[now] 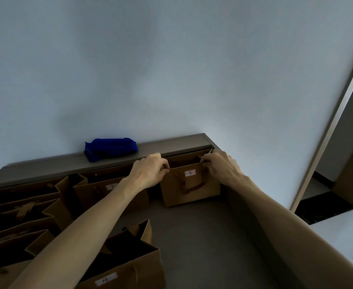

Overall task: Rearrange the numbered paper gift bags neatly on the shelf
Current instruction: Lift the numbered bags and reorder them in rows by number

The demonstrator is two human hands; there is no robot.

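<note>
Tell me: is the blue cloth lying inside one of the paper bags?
No, the blue cloth lies on the ledge behind the bags, outside all of them.

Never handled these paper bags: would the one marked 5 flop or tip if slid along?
Bag 5 probably holds its boxy shape: its sides stand straight. Both the left hand and right hand grip its rim, hinting it could tip. Probably light.

Bag 5 (190,184) upright at shelf (202,236) back right, bag 7 (109,195) to its left, bag 4 (125,268) nearest front; cloth (111,148) on ledge (171,144) behind.
</note>
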